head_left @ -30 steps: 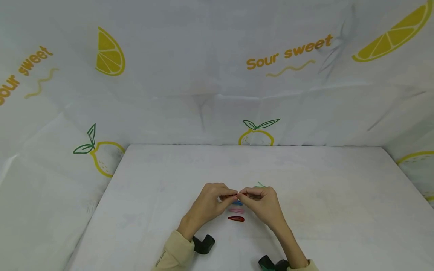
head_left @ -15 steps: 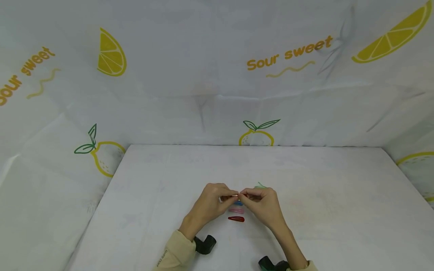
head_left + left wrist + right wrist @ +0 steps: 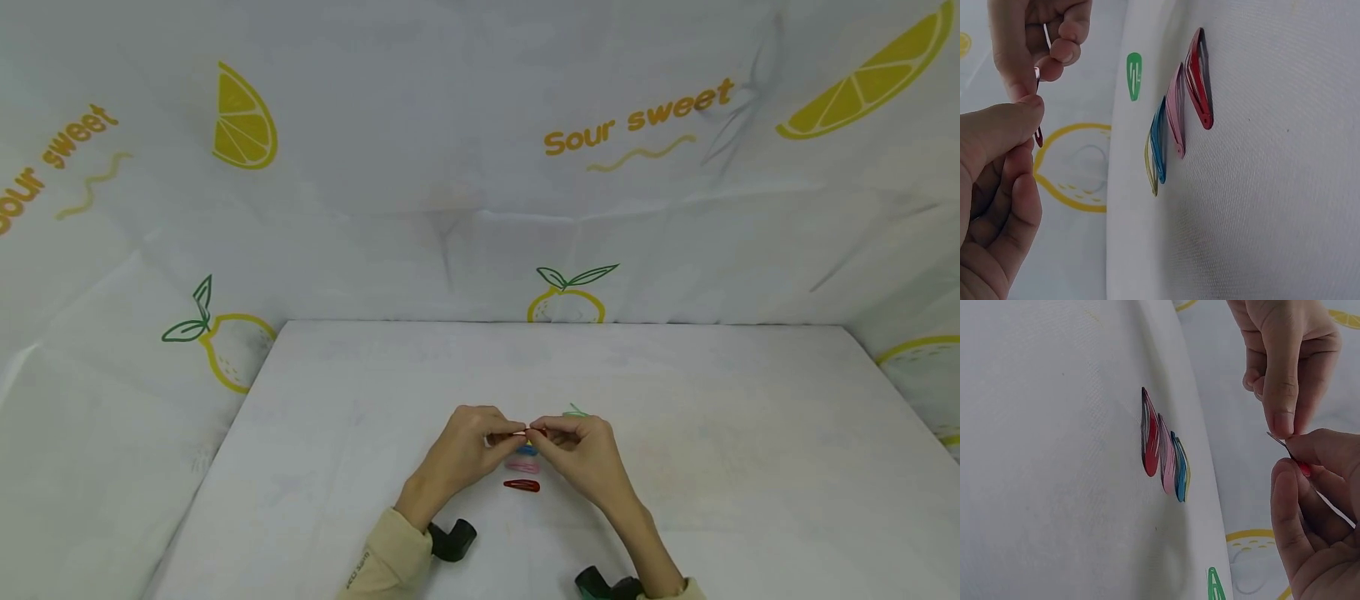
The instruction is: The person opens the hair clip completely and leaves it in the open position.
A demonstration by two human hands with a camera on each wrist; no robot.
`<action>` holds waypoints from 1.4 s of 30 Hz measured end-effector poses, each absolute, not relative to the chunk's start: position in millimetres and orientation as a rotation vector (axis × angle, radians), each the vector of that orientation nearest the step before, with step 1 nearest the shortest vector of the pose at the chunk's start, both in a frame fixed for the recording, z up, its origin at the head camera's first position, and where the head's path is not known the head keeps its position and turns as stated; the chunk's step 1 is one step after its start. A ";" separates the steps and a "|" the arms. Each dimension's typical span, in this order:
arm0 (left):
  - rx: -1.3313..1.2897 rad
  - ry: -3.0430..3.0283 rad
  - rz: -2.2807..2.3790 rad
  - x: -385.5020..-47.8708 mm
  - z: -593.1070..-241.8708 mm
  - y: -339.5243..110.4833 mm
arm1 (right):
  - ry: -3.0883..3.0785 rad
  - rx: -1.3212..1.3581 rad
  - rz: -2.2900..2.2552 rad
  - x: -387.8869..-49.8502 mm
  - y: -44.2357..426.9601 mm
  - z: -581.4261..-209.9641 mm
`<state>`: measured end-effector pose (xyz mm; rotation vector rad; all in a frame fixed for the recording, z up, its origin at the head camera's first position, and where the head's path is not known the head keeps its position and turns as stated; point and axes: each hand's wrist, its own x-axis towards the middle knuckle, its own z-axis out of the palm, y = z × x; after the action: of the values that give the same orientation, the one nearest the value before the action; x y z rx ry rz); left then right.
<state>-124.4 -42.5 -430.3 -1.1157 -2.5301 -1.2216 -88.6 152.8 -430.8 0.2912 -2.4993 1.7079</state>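
Above the table, both hands meet over a small red snap hair clip. My left hand pinches one end of it between thumb and finger. The other end is pinched by my right hand, and its red tip shows between the fingers in the right wrist view. Fingers cover much of this clip. Below the hands lie a second red hair clip, a pink hair clip, a blue hair clip and a yellow hair clip, side by side in a row.
A green hair clip lies apart from the row, partly behind the right hand in the head view. The white table ends at a lemon-printed cloth. Black wrist mounts sit at both forearms.
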 end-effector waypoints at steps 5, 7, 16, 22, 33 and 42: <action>-1.127 -2.537 -1.206 -124.4 -430.7 -42.1 | -2.503 0.341 1.671 -87.6 155.0 -431.5; -1.134 -2.538 -1.202 -124.6 -430.8 -42.1 | -2.516 0.362 1.626 -87.4 156.7 -431.5; -1.161 -2.514 -1.204 -126.4 -427.1 -45.1 | -2.579 0.466 1.374 -86.6 167.5 -429.4; -1.186 -2.526 -1.226 -127.4 -426.5 -43.5 | -2.571 0.544 1.246 -86.9 170.9 -427.7; -1.191 -2.543 -1.201 -126.9 -427.5 -38.8 | -2.566 0.549 1.172 -85.3 176.6 -430.3; -1.186 -2.573 -1.149 -126.5 -428.2 -35.2 | -2.570 0.531 1.167 -81.7 180.6 -431.4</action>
<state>-126.5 -35.2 -428.2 -1.1861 -2.5727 -1.1486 -81.7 180.6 -431.4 0.5307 -2.5697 1.1674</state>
